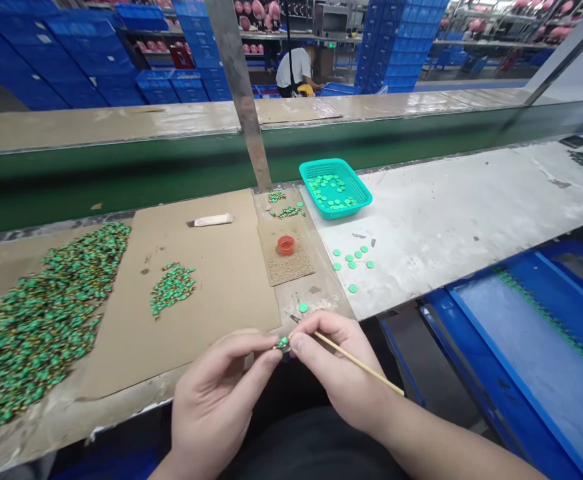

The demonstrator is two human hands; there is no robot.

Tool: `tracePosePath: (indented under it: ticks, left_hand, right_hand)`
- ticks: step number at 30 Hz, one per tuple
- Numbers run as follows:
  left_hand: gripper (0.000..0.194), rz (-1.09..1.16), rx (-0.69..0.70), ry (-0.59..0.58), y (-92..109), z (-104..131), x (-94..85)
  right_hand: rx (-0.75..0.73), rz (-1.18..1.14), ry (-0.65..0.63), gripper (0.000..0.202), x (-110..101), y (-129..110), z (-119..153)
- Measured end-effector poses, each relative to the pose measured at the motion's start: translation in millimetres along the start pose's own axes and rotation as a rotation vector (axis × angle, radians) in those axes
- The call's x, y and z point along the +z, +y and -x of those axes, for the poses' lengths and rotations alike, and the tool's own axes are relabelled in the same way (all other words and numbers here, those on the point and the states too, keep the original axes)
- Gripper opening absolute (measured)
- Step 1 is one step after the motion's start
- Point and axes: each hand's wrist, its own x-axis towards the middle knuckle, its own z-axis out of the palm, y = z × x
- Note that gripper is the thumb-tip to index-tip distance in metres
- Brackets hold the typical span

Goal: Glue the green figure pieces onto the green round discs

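A small green-and-gold piece (282, 342) is pinched between the thumb and fingers of my left hand (219, 390). My right hand (344, 367) grips a thin wooden-handled paintbrush (359, 362), whose dark tip points up and left. The thumb and forefinger of that hand also meet at the right end of the piece, and whether they grip it I cannot tell. Just beyond my fingers lies a round green disc (303, 307). Farther back, a small red cup (286, 245) stands on a cardboard square (299, 268).
To the left spreads a large heap of green-and-gold pieces (46, 320); a smaller pile (172, 288) lies on the cardboard sheet (221, 267) with a pale-handled tool (211, 220). A turquoise basket (336, 212) holds green discs. Blue trays (536, 360) sit low at right.
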Motion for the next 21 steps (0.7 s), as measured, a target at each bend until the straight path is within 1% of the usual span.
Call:
tracePosePath:
  ticks: [2, 3, 5, 6, 7, 9, 12, 14, 15, 17, 18, 21]
  left_hand:
    - [0.022, -0.01, -0.048, 0.063, -0.9, -3.7, 2.6]
    - [0.028, -0.033, -0.089, 0.084, -2.2, -7.3, 0.8]
    - [0.04, -0.098, -0.177, 0.092, -7.2, -17.0, -7.0]
    - [0.044, -0.132, -0.213, 0.073, -10.7, -22.9, -11.4]
    - [0.047, -0.163, -0.237, 0.037, -14.6, -28.9, -15.3]
    - [0.049, -0.219, -0.255, -0.068, -22.5, -40.8, -18.6]
    - [0.045, -0.326, -0.199, -0.246, -32.1, -54.5, -11.6]
    - [0.039, -0.419, -0.108, -0.329, -36.0, -59.5, -3.8]
    - [0.035, -0.456, -0.059, -0.35, -37.3, -60.7, -0.8]
    - [0.03, -0.492, -0.002, -0.343, -38.7, -60.4, 1.5]
    - [0.029, -0.494, -0.005, -0.321, -39.0, -59.1, 0.9]
    - [0.029, -0.474, -0.085, -0.204, -38.6, -52.6, -5.0]
  right_hand:
    - [-0.064, 0.103, 0.003, 0.011, -14.1, 3.3, -1.3]
    - [-0.139, 0.202, 0.006, 0.017, -24.3, 4.3, -3.4]
    - [-0.329, 0.448, 0.011, 0.041, -48.2, 4.4, -10.2]
    - [-0.408, 0.559, 0.009, 0.05, -60.0, 3.4, -14.7]
    - [-0.46, 0.642, 0.003, 0.055, -70.4, 1.7, -19.7]
    - [-0.513, 0.732, 0.006, 0.053, -84.5, -2.3, -30.2]
    - [-0.588, 0.736, 0.029, 0.038, -88.4, -7.0, -45.0]
    - [-0.623, 0.697, 0.068, 0.029, -84.8, -7.9, -52.6]
    - [-0.635, 0.68, 0.086, 0.027, -82.7, -8.0, -55.3]
    - [-0.656, 0.651, 0.101, 0.025, -79.6, -7.9, -58.3]
    - [-0.665, 0.635, 0.095, 0.024, -78.8, -8.0, -58.8]
    - [-0.647, 0.555, 0.098, 0.017, -78.2, -9.0, -57.4]
